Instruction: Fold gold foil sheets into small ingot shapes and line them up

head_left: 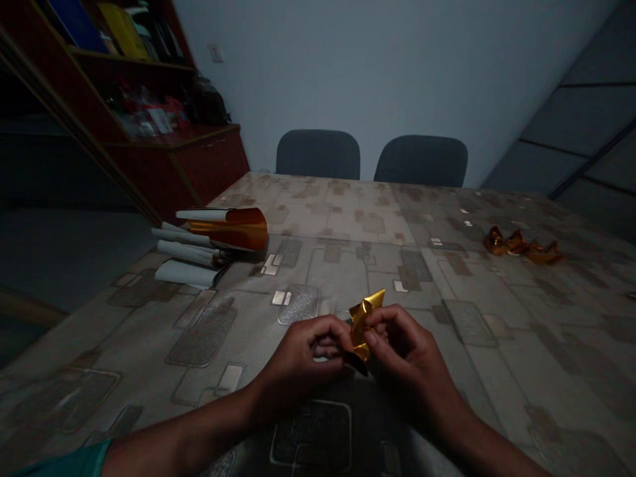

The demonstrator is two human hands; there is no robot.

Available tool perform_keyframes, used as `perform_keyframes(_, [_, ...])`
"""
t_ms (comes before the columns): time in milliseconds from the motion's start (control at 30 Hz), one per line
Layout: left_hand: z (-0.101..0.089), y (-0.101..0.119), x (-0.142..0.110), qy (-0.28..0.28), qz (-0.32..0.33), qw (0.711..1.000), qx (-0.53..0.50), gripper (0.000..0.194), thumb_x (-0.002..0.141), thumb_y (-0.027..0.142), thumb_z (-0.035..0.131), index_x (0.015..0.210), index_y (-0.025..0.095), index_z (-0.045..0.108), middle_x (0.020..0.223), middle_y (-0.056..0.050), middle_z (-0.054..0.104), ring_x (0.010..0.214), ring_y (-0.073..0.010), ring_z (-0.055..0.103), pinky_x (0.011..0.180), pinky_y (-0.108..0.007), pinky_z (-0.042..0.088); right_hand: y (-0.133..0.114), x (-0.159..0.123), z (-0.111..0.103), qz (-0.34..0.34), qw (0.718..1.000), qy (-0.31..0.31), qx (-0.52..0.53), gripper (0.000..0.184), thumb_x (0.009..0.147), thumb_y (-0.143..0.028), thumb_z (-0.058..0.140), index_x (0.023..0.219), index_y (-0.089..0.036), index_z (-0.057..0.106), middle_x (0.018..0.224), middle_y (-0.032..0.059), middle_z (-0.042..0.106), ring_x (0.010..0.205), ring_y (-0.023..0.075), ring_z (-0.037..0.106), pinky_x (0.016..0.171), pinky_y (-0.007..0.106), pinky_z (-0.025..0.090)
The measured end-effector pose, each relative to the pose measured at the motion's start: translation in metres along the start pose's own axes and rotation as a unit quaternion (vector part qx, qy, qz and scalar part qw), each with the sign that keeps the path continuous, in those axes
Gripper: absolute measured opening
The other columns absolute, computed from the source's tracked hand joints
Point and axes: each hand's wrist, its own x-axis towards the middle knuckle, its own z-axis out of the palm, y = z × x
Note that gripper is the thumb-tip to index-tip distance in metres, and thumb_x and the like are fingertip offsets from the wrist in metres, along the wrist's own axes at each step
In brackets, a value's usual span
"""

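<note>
1. Pinching a crumpled piece of gold foil between them, the left hand and right hand work close together at 6 o'clock, just in front of the seated person.
2. Grip: both hands are closed. The left curls around the foil's lower left side, while the right presses in from the other side with its fingertips. Holding it from both sides appears to keep the folds from springing apart.
3. A dark pointed object projects below the foil, partly hidden by the hands. In this dim light, its identity and whether either hand holds it cannot be confirmed.
4. Rolled paper-backed sheets lie grouped at 10 o'clock on the patterned table cover, with a curled amber foil sheet on top, placed well away from the working area.
5. Crumpled foil scraps lie at 2 o'clock, set apart from the rolls.
6. Two dark chairs stand beyond the table at 12 o'clock; a red wooden cabinet stands at 11 o'clock.
</note>
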Motion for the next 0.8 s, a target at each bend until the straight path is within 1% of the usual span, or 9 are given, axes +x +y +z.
perform_keyframes(133, [-0.004, -0.003, 0.003, -0.003, -0.014, 0.994, -0.106, 0.021, 0.067, 0.016, 0.082, 0.076, 0.016, 0.063, 0.086, 0.000, 0.065, 0.077, -0.0124, 0.063, 0.073, -0.025, 0.049, -0.006, -0.002, -0.003, -0.012, 0.999, -0.023, 0.024, 0.013, 0.095, -0.033, 0.057, 0.106, -0.026, 0.058, 0.073, -0.0034, 0.059, 0.063, 0.0136, 0.051, 0.056, 0.026, 0.038])
perform_keyframes(233, [-0.010, -0.002, 0.003, -0.052, -0.014, 0.985, -0.162, 0.024, 0.070, 0.023, 0.084, 0.081, 0.016, 0.063, 0.084, -0.001, 0.066, 0.071, -0.0127, 0.063, 0.067, -0.024, 0.049, -0.008, -0.002, -0.008, -0.014, 0.999, 0.001, 0.050, 0.021, 0.100, -0.035, 0.049, 0.120, -0.029, 0.050, 0.072, -0.0040, 0.060, 0.061, 0.0136, 0.050, 0.056, 0.026, 0.039])
perform_keyframes(333, [-0.016, 0.002, 0.003, -0.092, -0.019, 0.980, -0.178, 0.022, 0.072, 0.024, 0.082, 0.082, 0.015, 0.065, 0.083, -0.004, 0.067, 0.072, -0.0137, 0.063, 0.067, -0.024, 0.049, -0.003, 0.000, -0.015, 0.010, 0.998, 0.019, 0.066, 0.030, 0.099, -0.032, 0.053, 0.127, -0.033, 0.044, 0.081, -0.0035, 0.060, 0.065, 0.0141, 0.051, 0.058, 0.026, 0.041])
perform_keyframes(433, [-0.021, 0.003, 0.003, -0.119, -0.034, 0.973, -0.195, 0.021, 0.072, 0.027, 0.081, 0.081, 0.015, 0.066, 0.082, -0.005, 0.067, 0.071, -0.0156, 0.063, 0.065, -0.025, 0.048, 0.002, 0.005, -0.022, -0.013, 1.000, 0.005, 0.020, 0.038, 0.096, -0.026, 0.056, 0.130, -0.035, 0.044, 0.095, -0.0005, 0.058, 0.078, 0.0166, 0.055, 0.067, 0.030, 0.046])
perform_keyframes(533, [-0.023, 0.000, 0.004, -0.134, -0.051, 0.968, -0.206, 0.022, 0.072, 0.030, 0.079, 0.082, 0.015, 0.067, 0.079, -0.005, 0.066, 0.069, -0.0159, 0.062, 0.062, -0.024, 0.047, 0.000, 0.009, -0.028, -0.098, 0.991, 0.000, -0.088, 0.041, 0.090, -0.015, 0.057, 0.126, -0.034, 0.052, 0.107, 0.0024, 0.056, 0.089, 0.0184, 0.057, 0.078, 0.034, 0.047])
perform_keyframes(600, [-0.023, -0.003, 0.005, -0.138, -0.064, 0.965, -0.216, 0.023, 0.071, 0.030, 0.080, 0.081, 0.014, 0.066, 0.078, -0.005, 0.065, 0.067, -0.0149, 0.061, 0.060, -0.023, 0.046, -0.005, 0.011, -0.032, -0.162, 0.976, -0.030, -0.142, 0.037, 0.087, -0.010, 0.056, 0.117, -0.032, 0.060, 0.111, 0.0036, 0.055, 0.095, 0.0193, 0.057, 0.080, 0.034, 0.046])
perform_keyframes(667, [-0.024, -0.005, 0.005, -0.139, -0.078, 0.960, -0.229, 0.023, 0.070, 0.029, 0.080, 0.080, 0.014, 0.065, 0.078, -0.005, 0.064, 0.067, -0.0139, 0.060, 0.059, -0.022, 0.046, -0.010, 0.011, -0.034, -0.203, 0.963, -0.080, -0.160, 0.033, 0.086, -0.006, 0.054, 0.107, -0.029, 0.065, 0.112, 0.0045, 0.055, 0.101, 0.0200, 0.057, 0.080, 0.033, 0.047])
perform_keyframes(733, [-0.025, -0.004, 0.004, -0.143, -0.088, 0.957, -0.237, 0.022, 0.071, 0.028, 0.079, 0.081, 0.014, 0.064, 0.083, -0.005, 0.062, 0.070, -0.0145, 0.060, 0.060, -0.022, 0.049, -0.014, 0.010, -0.036, -0.205, 0.957, -0.127, -0.163, 0.032, 0.087, -0.005, 0.050, 0.103, -0.026, 0.067, 0.112, 0.0050, 0.057, 0.104, 0.0200, 0.057, 0.082, 0.033, 0.047])
perform_keyframes(800, [-0.025, -0.001, 0.004, -0.132, -0.094, 0.958, -0.239, 0.020, 0.073, 0.027, 0.077, 0.082, 0.015, 0.064, 0.090, -0.006, 0.061, 0.077, -0.0158, 0.060, 0.063, -0.023, 0.052, -0.018, 0.010, -0.039, -0.192, 0.955, -0.169, -0.153, 0.035, 0.088, -0.005, 0.045, 0.107, -0.026, 0.066, 0.111, 0.0055, 0.059, 0.102, 0.0196, 0.059, 0.083, 0.034, 0.047])
